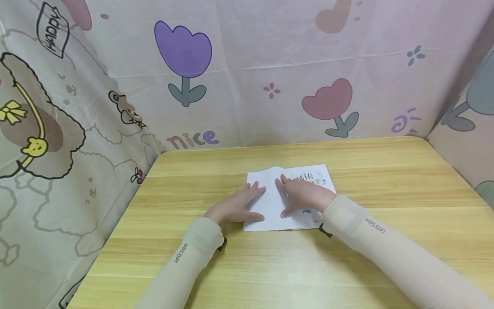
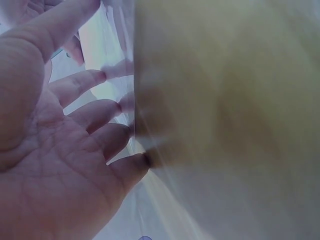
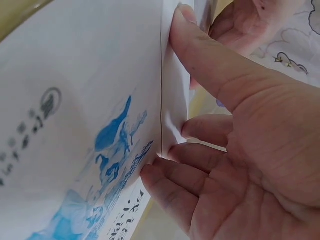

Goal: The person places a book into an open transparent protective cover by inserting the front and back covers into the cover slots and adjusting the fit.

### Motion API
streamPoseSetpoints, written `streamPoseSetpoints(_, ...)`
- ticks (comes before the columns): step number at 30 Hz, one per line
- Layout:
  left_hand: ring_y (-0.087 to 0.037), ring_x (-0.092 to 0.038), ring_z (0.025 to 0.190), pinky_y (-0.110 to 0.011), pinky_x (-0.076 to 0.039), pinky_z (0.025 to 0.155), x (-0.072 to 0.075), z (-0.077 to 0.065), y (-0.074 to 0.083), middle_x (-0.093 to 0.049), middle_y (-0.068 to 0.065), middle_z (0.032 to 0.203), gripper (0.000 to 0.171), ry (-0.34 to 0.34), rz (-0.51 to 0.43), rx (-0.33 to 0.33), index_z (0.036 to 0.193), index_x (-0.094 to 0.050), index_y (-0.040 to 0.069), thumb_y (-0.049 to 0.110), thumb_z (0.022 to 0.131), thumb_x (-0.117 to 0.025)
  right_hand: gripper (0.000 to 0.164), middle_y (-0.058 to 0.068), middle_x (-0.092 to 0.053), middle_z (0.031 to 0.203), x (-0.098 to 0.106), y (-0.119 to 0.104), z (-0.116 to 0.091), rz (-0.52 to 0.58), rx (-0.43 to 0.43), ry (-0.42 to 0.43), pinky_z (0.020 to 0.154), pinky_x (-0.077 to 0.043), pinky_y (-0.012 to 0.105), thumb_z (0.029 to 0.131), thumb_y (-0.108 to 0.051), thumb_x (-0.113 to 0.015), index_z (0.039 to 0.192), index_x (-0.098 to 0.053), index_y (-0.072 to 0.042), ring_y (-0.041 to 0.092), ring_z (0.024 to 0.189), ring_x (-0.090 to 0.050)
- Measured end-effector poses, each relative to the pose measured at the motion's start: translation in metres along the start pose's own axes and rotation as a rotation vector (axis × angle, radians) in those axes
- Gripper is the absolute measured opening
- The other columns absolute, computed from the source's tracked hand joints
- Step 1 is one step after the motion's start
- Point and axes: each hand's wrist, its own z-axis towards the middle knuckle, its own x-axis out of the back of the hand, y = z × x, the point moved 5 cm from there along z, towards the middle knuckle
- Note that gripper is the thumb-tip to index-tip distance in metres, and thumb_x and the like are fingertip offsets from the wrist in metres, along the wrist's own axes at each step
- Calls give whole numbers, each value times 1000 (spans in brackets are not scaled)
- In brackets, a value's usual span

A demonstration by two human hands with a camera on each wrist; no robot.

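An open book (image 1: 273, 214) lies flat, its left page blank white and its right page printed with dark characters and a blue picture (image 3: 112, 135). Spread over the left page is my left hand (image 1: 240, 206), thumb toward the near edge and fingers pointing to the middle. My right hand (image 1: 305, 194) rests along the inner fold, thumb and fingertips touching the paper there. In the right wrist view its fingertips (image 3: 155, 172) press beside the crease. The left wrist view shows the left fingers (image 2: 107, 112) straight and apart against the smooth, shiny page. Part of the title is hidden by my right hand.
The book lies on a light wood-grain table (image 1: 185, 184). A patterned cloth (image 1: 247, 73) with tulips and cartoon animals hangs behind and at both sides. Pale sleeves (image 1: 386, 240) cover both forearms, and a small black piece (image 1: 326, 231) shows under the right wrist.
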Motion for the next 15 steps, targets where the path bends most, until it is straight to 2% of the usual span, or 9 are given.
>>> streamPoseSetpoints(15,-29,-5,143,-50,-10,112,1,2,0,-8,-8,159,86,-12,10,21,155,-26,20,52,85,-66,106,20,-16,155,-1,5,0,42,-2,8,105,-29,53,71,-48,-79,153,-27,-5,41,133,-31)
